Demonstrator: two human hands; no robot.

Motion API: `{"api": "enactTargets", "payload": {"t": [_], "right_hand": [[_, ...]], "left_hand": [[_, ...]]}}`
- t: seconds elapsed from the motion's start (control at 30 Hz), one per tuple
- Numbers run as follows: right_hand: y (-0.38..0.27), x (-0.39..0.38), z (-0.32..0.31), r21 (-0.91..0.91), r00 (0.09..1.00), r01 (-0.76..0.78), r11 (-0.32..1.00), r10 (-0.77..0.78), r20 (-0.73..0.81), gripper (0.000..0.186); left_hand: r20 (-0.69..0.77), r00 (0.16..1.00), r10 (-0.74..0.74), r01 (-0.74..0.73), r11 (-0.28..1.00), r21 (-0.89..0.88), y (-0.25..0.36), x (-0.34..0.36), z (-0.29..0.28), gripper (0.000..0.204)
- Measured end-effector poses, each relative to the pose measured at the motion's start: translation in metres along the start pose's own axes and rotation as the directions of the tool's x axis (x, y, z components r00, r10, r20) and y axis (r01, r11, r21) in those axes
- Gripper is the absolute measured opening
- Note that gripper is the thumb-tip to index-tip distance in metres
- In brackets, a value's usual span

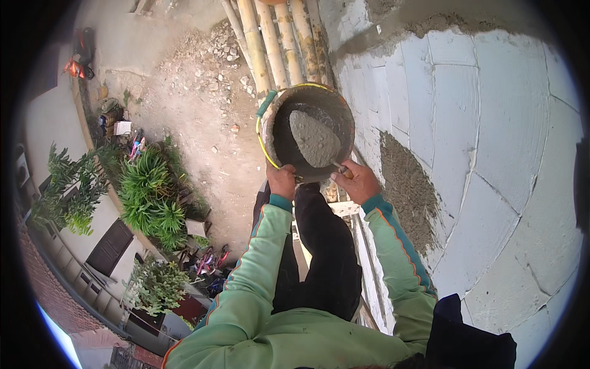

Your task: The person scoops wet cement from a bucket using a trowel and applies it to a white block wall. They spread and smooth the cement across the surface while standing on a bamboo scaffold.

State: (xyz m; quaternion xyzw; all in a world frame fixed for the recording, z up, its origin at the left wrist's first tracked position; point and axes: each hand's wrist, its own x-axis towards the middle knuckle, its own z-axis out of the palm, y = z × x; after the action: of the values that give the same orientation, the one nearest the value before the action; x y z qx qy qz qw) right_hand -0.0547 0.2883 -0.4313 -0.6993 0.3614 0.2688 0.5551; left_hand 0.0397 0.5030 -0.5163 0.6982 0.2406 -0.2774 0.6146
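In front of me is a round bucket [348,111] with a yellow wire handle and a green grip, dark inside. My left hand [282,181] is closed on its near rim. A trowel [314,139] heaped with grey wet mortar lies over the bucket's mouth. My right hand [358,181] grips the trowel's wooden handle at the near right rim. To the right rises a wall of pale blocks [458,101], with a rough patch of mortar [407,190] spread on it just beyond my right forearm.
Bamboo poles [286,46] form a narrow scaffold running ahead beneath the bucket. Far below on the left lies dirt ground [203,123] with rubble [224,46]. Green plants [150,190], parked bikes [209,261] and a house with a dark door [110,246] border it.
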Motion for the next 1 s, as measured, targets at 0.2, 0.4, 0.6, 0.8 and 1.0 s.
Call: {"api": "enactTargets", "payload": {"t": [0.2, 0.4, 0.6, 0.8, 1.0], "right_hand": [[0.031, 0.14, -0.053, 0.574, 0.892, -0.222, 0.788, -0.073, 0.446, 0.019], [0.072, 0.17, -0.214, 0.521, 0.899, 0.319, 0.792, -0.079, -0.43, 0.018], [0.078, 0.086, -0.094, -0.459, 0.954, 0.004, 0.888, -0.141, -0.265, 0.023], [0.16, 0.191, 0.013, -0.67, 0.94, -0.19, 0.718, -0.065, -0.336, 0.025], [0.184, 0.163, 0.013, -0.297, 0.942, -0.112, 0.948, 0.006, -0.334, 0.032]], "left_hand": [[-0.136, 0.991, -0.007, -0.012, 0.991, -0.136, -0.022, 0.051, 0.023, 0.055], [-0.023, 0.997, -0.067, 0.068, 0.996, 0.056, -0.004, 0.08, 0.03, 0.085], [0.159, 0.965, 0.21, -0.261, 0.835, 0.484, -0.016, 0.067, 0.063, 0.096], [0.368, 0.93, -0.013, -0.281, 0.622, 0.731, 0.021, 0.031, 0.096, 0.101], [0.479, 0.843, 0.245, -0.512, 0.638, 0.575, -0.001, 0.063, 0.083, 0.098]]}}
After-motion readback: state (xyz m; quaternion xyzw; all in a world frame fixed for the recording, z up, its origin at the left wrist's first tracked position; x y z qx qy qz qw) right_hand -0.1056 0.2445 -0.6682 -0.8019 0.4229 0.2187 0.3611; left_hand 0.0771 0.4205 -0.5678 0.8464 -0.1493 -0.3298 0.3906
